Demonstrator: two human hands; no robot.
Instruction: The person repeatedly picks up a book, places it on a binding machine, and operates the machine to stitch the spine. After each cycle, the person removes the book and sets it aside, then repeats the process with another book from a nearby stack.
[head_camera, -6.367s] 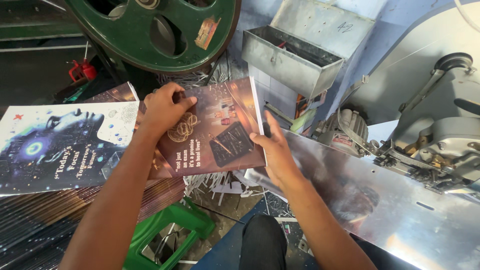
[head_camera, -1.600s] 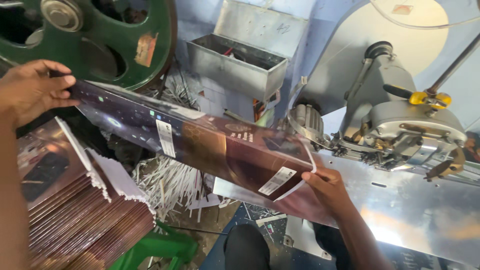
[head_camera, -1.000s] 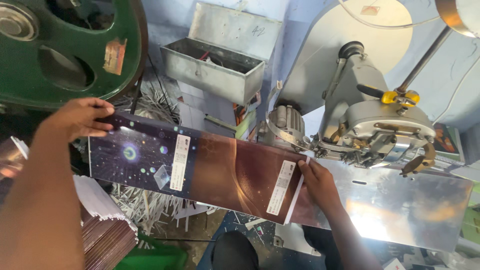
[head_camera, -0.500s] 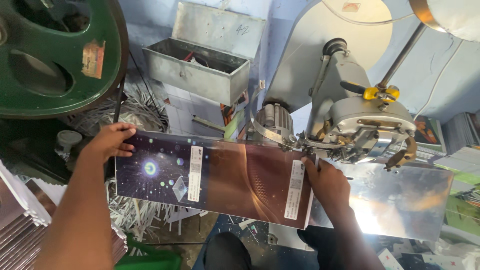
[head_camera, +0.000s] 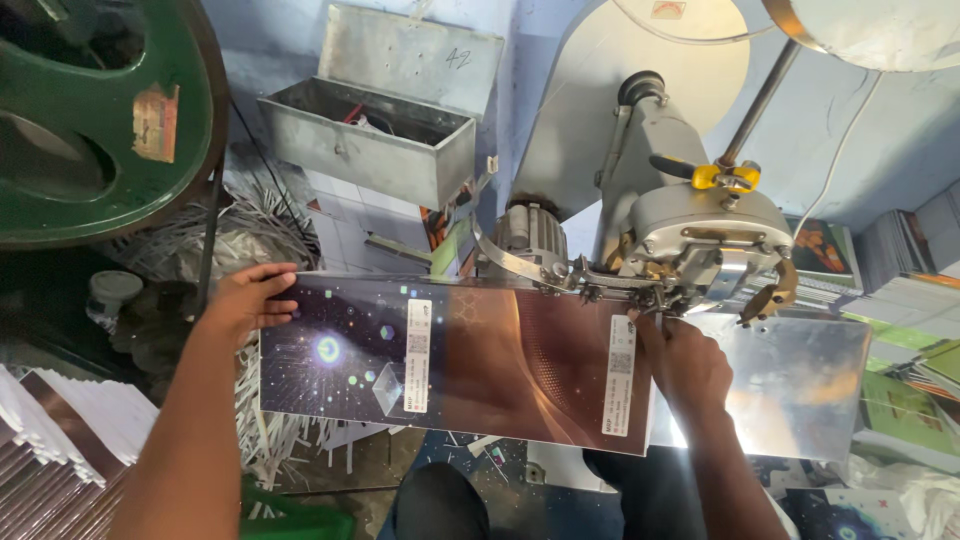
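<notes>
Overhead, white-labelled cover sheet (head_camera: 470, 365) between hands.

A printed sheet (head_camera: 470, 365) lies across the middle of the frame, the left hand (head_camera: 245, 300) at its left edge and the right hand (head_camera: 690, 365) at its right edge. Just above its right end sits the machine head (head_camera: 700, 235), with a metal worktop (head_camera: 800, 380) spreading to the right. A metal box (head_camera: 370, 150) stands at upper centre, a large wheel (head_camera: 100, 120) at upper left. Stacked sheets (head_camera: 50, 440) fill the lower left corner, paper strips (head_camera: 270, 440) just beside them.
</notes>
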